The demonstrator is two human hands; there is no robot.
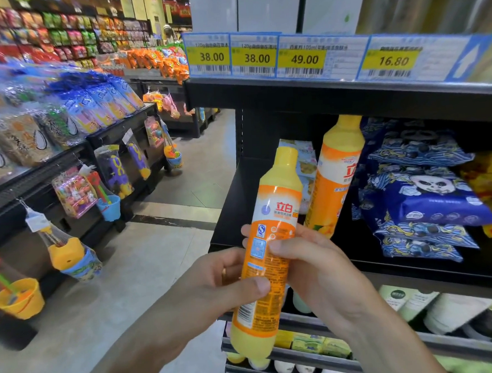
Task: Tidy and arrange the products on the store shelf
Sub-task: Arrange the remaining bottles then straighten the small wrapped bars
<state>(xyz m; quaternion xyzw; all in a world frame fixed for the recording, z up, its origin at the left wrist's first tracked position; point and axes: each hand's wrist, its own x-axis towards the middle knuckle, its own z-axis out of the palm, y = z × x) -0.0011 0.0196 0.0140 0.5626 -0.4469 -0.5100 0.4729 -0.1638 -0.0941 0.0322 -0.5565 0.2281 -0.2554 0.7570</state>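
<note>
Detergent bottle [267,251]: glossy plastic, smooth printed sleeve. Shelf [334,94]: matt black metal. Price tags [301,57]: paper in clear plastic strip. Panda packs [424,198]: shiny film.

Both forearms rise from the bottom edge and meet mid-frame. Left hand [216,286] on the left, fingers curled, thumb across the front of the bottle [267,254], pinching its lower label. Right hand [316,265] on the right, thumb pressed on the label higher up, fingers wrapped behind, tips peeking out on the left side. Both wrists bent slightly inward, forearms bare.
</note>
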